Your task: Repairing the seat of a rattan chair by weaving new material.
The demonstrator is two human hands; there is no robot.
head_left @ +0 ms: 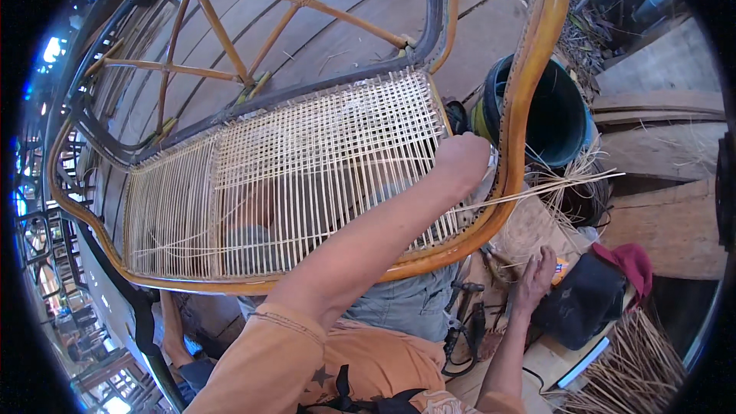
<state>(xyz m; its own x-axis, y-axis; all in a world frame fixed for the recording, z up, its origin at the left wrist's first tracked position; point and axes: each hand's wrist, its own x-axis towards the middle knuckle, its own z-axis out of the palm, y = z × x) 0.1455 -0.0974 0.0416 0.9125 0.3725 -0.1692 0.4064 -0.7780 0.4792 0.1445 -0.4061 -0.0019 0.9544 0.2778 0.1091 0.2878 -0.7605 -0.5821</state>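
A rattan seat panel [330, 130] of pale strips fills a curved, varnished cane frame [529, 69]. Its far part is woven in a close grid, while the near part shows mostly lengthwise strips with gaps. My left arm reaches across the panel, and my left hand [464, 159] is closed at its right edge, by the frame; whatever is between the fingers is hidden. Loose pale strips [563, 182] stick out past the frame on the right. Below them, my right hand [535, 280] is raised with fingers apart, holding nothing visible, near a black bag [579, 299].
A dark green bucket [548, 115] stands behind the frame's right side. Pliers-like tools [468, 310] lie by my lap. A bundle of thin brown sticks [632, 360] and a maroon cloth [629, 264] are at the right. Another person's arm [175, 330] shows at lower left.
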